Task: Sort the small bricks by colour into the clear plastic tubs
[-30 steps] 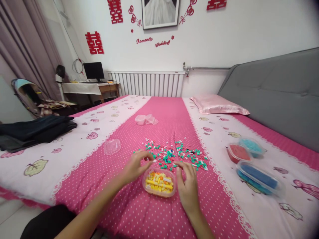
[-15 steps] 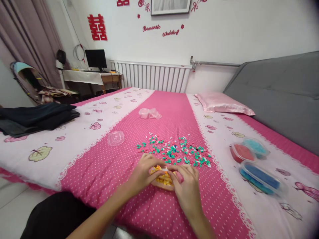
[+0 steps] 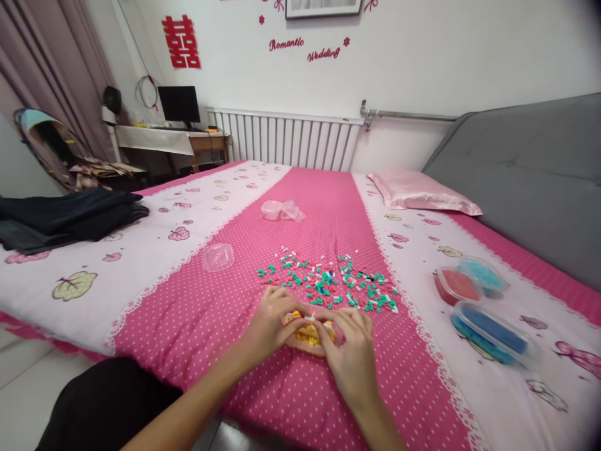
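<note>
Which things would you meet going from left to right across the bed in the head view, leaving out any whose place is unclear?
Dark clothes, clear lid, left hand, yellow pieces, right hand, dark blue tub.

Left hand (image 3: 276, 316): moved from the container's (image 3: 306, 349) far left edge to over it. Right hand (image 3: 353, 341): shifted inward likewise. Fingertips: formerly apart, now together at a white piece (image 3: 310, 317).

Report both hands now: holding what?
Left hand: closed, pinching a small white piece.
Right hand: fingertips at that piece, above the yellow pieces; grip cannot be told.
</note>
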`<move>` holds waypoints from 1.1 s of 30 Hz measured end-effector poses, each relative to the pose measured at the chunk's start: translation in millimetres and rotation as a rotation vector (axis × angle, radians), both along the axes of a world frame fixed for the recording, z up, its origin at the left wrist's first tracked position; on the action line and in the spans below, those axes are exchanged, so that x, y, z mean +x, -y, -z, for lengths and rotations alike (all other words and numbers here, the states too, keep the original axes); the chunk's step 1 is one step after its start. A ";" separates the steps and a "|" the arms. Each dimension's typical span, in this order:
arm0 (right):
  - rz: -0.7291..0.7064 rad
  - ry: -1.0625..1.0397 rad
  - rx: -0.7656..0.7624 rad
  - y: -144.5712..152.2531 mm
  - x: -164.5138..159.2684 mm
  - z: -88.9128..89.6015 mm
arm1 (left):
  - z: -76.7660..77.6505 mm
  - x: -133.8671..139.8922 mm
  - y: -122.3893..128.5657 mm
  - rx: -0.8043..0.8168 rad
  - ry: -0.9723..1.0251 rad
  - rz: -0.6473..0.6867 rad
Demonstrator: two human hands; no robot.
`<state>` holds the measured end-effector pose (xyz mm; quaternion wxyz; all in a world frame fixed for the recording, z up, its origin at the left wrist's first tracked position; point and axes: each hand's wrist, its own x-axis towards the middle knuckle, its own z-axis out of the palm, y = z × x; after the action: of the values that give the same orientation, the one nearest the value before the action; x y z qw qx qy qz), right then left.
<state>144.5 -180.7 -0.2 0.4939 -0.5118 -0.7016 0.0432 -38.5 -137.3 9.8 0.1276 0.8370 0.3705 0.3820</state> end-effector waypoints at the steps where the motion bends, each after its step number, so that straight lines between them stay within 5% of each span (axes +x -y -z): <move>1: 0.001 -0.001 -0.005 -0.2 0.0 0.4 | -0.1 0.1 0.0 0.000 0.000 0.003; 21: -0.067 0.008 -0.054 2.0 2.7 -8.0 | -0.5 1.3 -0.5 0.196 0.037 -0.015; 33: -0.042 -0.028 -0.104 -1.6 8.1 -3.5 | -7.8 -0.4 2.8 0.087 0.003 0.004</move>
<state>152.6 -179.0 3.3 0.4756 -0.5212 -0.7020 0.0971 -38.9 -140.1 17.6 0.0922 0.8418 0.3518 0.3988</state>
